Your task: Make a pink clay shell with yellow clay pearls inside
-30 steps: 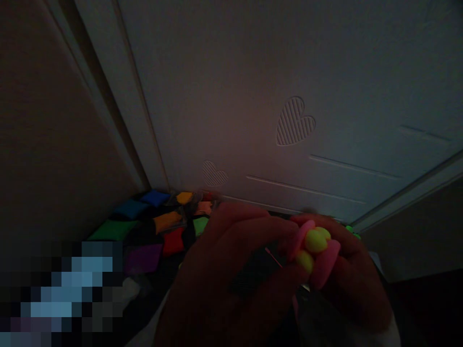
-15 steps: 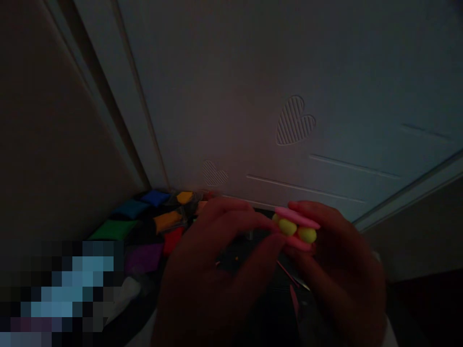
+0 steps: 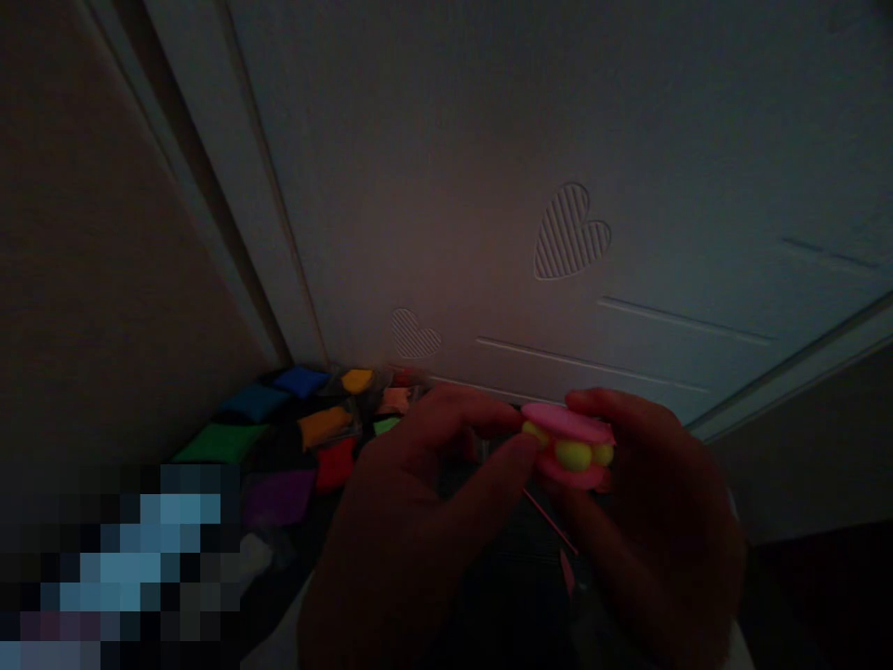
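Observation:
Between my hands is a macaron-like clay piece [image 3: 566, 423]: two pink discs with several yellow balls [image 3: 573, 455] sandwiched between them. My right hand [image 3: 662, 521] grips it from the right, fingers over the upper disc and thumb side beneath. On the left side, my left hand [image 3: 419, 512] pinches the edge, its thumb tip against a yellow ball and its index finger by the upper disc. The other left fingers are curled and partly hidden. Below the hands lie a thin pink stick [image 3: 551, 521] and a flat pink tool [image 3: 566, 571].
Packets of coloured clay lie at the left, among them green [image 3: 221, 443], blue [image 3: 299, 381], orange [image 3: 325, 427], purple [image 3: 280, 496] and red [image 3: 336, 464]. Behind the dark tabletop rises a pale panel [image 3: 453, 186] with embossed hearts. The lower left corner is pixelated.
The clay piece has turned a little in my hands, showing more of the upper pink disc and different yellow balls. My left thumb and index finger have shifted slightly along its edge.

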Motion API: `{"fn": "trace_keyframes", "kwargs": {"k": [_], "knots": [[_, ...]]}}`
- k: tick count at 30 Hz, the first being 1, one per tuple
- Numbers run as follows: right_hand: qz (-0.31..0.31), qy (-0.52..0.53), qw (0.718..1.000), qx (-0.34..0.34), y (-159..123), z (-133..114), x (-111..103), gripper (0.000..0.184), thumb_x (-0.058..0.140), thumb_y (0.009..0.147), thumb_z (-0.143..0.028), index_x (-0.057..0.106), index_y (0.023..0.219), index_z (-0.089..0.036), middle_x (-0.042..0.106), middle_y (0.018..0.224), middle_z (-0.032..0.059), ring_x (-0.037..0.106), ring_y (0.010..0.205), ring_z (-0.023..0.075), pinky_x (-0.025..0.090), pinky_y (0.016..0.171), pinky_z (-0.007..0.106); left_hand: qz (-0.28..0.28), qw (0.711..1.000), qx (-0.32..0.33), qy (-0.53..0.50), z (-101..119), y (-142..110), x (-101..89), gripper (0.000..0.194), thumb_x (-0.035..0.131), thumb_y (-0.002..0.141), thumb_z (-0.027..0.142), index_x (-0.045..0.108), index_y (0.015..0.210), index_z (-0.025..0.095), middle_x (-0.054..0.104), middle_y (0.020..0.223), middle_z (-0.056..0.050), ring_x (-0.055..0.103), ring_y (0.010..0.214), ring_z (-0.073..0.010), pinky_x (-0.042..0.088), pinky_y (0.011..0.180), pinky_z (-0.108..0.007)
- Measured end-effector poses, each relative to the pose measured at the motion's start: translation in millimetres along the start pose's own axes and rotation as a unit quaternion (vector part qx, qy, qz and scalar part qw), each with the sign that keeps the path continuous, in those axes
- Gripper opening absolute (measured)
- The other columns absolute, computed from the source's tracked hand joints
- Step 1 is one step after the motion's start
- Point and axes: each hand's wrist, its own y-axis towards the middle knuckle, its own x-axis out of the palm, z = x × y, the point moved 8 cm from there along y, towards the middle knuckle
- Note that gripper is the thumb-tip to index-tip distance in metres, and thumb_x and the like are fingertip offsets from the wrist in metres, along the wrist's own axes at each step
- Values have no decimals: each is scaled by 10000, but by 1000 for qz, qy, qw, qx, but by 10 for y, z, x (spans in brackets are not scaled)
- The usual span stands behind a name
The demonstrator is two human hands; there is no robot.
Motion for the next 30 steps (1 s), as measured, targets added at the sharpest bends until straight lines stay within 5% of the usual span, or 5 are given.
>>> {"fn": "trace_keyframes", "kwargs": {"k": [7, 18, 26, 30], "knots": [[26, -13, 1000, -12, 17, -29, -32, 543, 629, 700, -39, 497, 1145, -319, 533, 1094, 2, 544, 985, 186, 446, 852, 377, 0, 999, -36, 0, -247, -130, -28, 96, 560, 781, 334, 603, 836, 267, 655, 885, 19, 615, 770, -145, 507, 634, -254], [13, -81, 994, -77, 61, -130, 41, 617, 604, 686, 12, 456, 1196, -301, 505, 1081, -6, 480, 1012, 144, 423, 831, 284, -25, 999, -31, 29, -224, -113, 9, 104, 590, 767, 341, 636, 854, 305, 670, 916, 49, 606, 702, -121, 490, 632, -245], [25, -31, 999, 8, -5, 62, 7, 623, 624, 716, -64, 422, 1218, -374, 509, 1147, -1, 506, 1050, 202, 408, 906, 418, -13, 999, -33, 4, -240, -126, -10, 112, 600, 764, 344, 638, 866, 320, 670, 923, 61, 607, 719, -108, 493, 656, -238], [35, -49, 998, -8, 11, 8, -20, 549, 648, 704, -85, 485, 1162, -339, 512, 1139, 5, 478, 1081, 205, 404, 923, 416, -32, 995, -66, -63, -270, -100, 43, 74, 588, 781, 311, 643, 830, 316, 676, 862, 71, 619, 720, -97, 505, 664, -217]]}}
